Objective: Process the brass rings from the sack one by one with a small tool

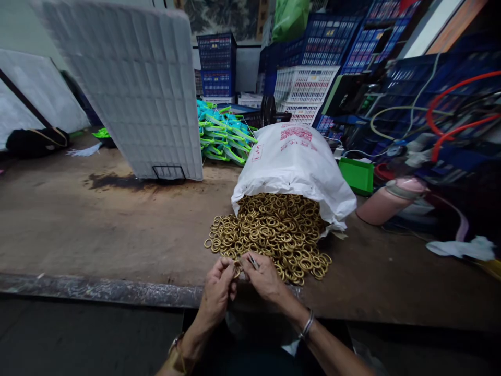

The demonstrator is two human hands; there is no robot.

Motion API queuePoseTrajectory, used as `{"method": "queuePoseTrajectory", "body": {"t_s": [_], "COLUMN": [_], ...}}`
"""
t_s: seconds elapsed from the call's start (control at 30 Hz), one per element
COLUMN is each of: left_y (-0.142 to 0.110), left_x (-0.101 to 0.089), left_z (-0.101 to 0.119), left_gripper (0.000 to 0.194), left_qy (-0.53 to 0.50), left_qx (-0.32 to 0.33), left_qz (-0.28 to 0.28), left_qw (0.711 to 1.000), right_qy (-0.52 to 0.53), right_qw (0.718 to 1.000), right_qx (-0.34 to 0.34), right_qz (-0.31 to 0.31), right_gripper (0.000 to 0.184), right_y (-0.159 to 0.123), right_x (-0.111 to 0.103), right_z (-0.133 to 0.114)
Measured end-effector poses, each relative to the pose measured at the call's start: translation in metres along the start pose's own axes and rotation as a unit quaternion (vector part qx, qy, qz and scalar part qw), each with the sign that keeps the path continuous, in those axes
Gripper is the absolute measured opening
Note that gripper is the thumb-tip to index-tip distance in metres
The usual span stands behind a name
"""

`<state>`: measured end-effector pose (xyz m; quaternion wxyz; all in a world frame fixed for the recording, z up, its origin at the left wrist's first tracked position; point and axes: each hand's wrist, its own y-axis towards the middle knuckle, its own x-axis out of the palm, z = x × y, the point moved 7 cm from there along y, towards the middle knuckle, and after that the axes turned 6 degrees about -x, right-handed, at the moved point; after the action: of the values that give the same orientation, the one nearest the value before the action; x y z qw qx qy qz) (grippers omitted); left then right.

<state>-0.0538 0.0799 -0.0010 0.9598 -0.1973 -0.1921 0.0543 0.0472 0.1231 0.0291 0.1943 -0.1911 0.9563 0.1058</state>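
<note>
Brass-coloured rings (270,224) spill in a heap from the mouth of a white woven sack (285,162) lying on its side. At the near edge of the heap, my left hand (219,284) pinches one ring (237,269) between thumb and fingers. Close against it, my right hand (264,277) is closed around a small, thin metal tool (254,261); only its short end shows, so its kind is unclear. The fingertips of both hands meet at the ring.
A tall white quilted panel (133,94) stands on the wooden table (97,230). Blue-green bundled pieces (225,133) lie behind the sack. A green tray (356,176), a pink bottle (391,201) and orange hoses (442,120) are at right. Stacked crates (307,83) fill the back.
</note>
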Motion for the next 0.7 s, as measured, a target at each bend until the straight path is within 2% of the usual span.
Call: {"method": "queuePoseTrajectory", "body": {"t_s": [0.07,0.2,0.43,0.7], "left_y": [-0.001,-0.003,-0.003,-0.003], "left_x": [-0.001,0.002,0.011,0.009], "left_z": [0.003,0.006,-0.006,-0.007], "left_gripper": [0.03,0.03,0.03,0.029], "left_qy": [0.055,0.091,0.007,0.006], "left_qx": [0.025,0.036,-0.041,-0.024], "left_qz": [0.022,0.018,-0.053,-0.043], "left_qw": [0.998,0.995,0.998,0.999], "right_qy": [0.008,-0.01,-0.028,-0.003], "right_qw": [1.0,0.999,0.999,1.0], "right_qx": [0.019,0.037,0.038,0.024], "right_qz": [-0.009,-0.015,-0.003,-0.009], "right_gripper": [0.037,0.039,0.032,0.03], "right_y": [0.001,0.003,0.001,0.002], "right_x": [0.001,0.002,0.0,-0.002], "right_z": [0.003,0.005,0.006,0.0]}}
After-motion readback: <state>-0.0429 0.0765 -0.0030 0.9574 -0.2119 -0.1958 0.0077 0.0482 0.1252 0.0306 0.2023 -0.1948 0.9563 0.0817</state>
